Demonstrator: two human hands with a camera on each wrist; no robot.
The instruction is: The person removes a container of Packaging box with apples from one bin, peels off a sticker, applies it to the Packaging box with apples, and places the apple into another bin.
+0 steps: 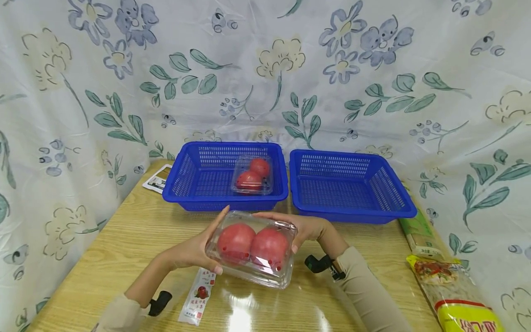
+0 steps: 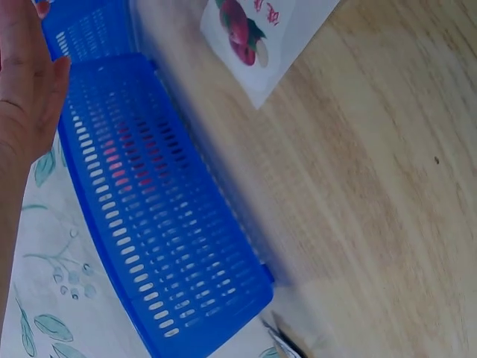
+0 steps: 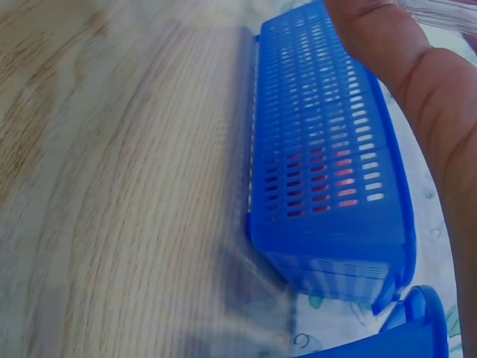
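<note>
Above the wooden table, both hands hold a clear plastic fruit box [image 1: 251,249] with two large red, round fruits inside, tilted so its face shows in the head view. My left hand [image 1: 191,250] grips the left end, thumb at the lower edge and a finger along the upper one. On the right end, my right hand [image 1: 310,229] holds on with the thumb in front; its other fingers are partly hidden behind the box. A white paper strip [image 1: 197,299] printed with a red fruit lies below the left hand. Only part of each hand shows in its wrist view.
Behind the hands, a blue basket [image 1: 195,203] holds another clear box [image 1: 253,175] with two red fruits. To its right stands a second blue basket [image 1: 352,214]. Noodle-like packages [image 1: 460,295] line the right edge, and a flat packet [image 1: 157,180] lies behind left. A floral curtain [image 1: 265,92] hangs behind.
</note>
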